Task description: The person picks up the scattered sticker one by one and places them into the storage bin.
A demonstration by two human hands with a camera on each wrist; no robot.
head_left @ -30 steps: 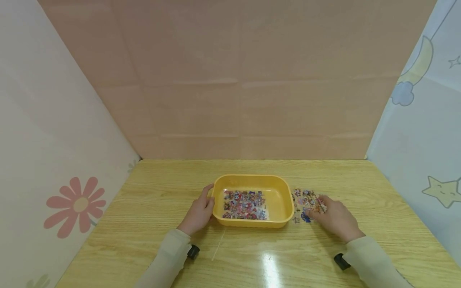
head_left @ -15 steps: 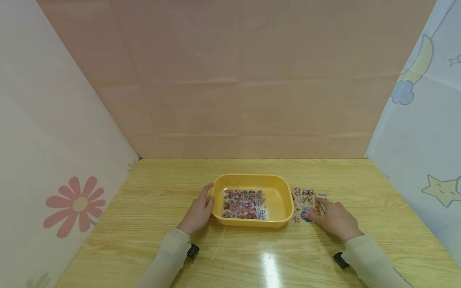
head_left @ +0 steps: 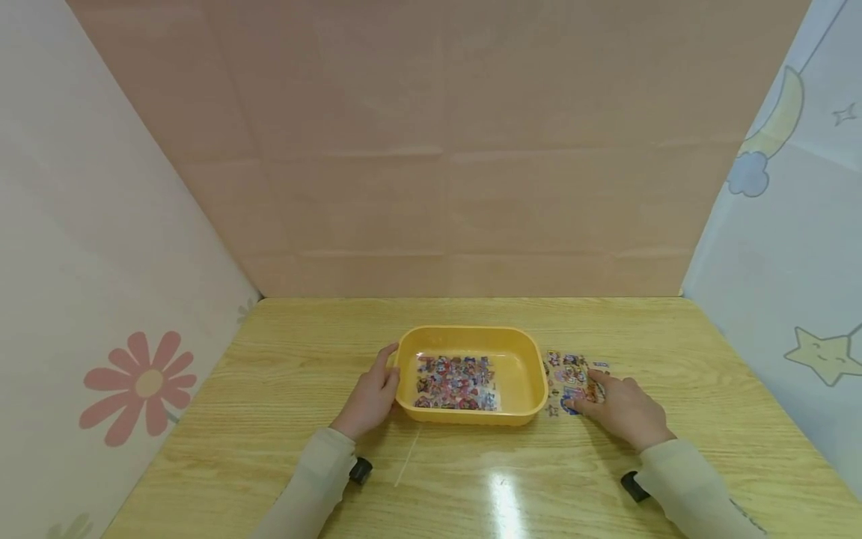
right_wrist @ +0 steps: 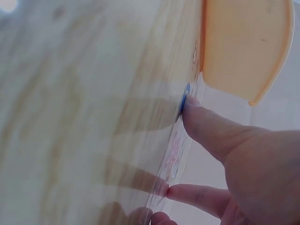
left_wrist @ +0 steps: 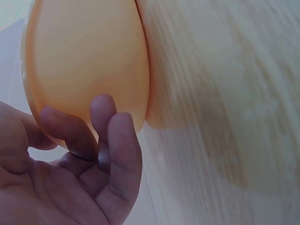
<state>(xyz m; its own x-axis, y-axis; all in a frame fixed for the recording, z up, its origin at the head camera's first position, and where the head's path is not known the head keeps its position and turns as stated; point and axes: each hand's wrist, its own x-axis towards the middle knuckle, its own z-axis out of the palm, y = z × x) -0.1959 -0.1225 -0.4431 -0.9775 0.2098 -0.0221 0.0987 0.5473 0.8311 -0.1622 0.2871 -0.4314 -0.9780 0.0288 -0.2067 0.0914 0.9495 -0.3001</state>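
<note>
Thin, floppy sticker sheet (head_left: 571, 379) lies flat under the right hand's (head_left: 622, 410) pressing fingertips (right_wrist: 190, 104), likely best pinched by an edge; left hand (head_left: 373, 397) steadies the tray (head_left: 471, 416).

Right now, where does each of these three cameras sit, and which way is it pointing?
Head: worn high, facing forward and down at the table; both hands and sleeves show.
Left wrist: beside the left hand, whose fingers touch the yellow tray.
Right wrist: beside the right hand, fingertips on the sticker sheet.
All three show the tray.
</note>
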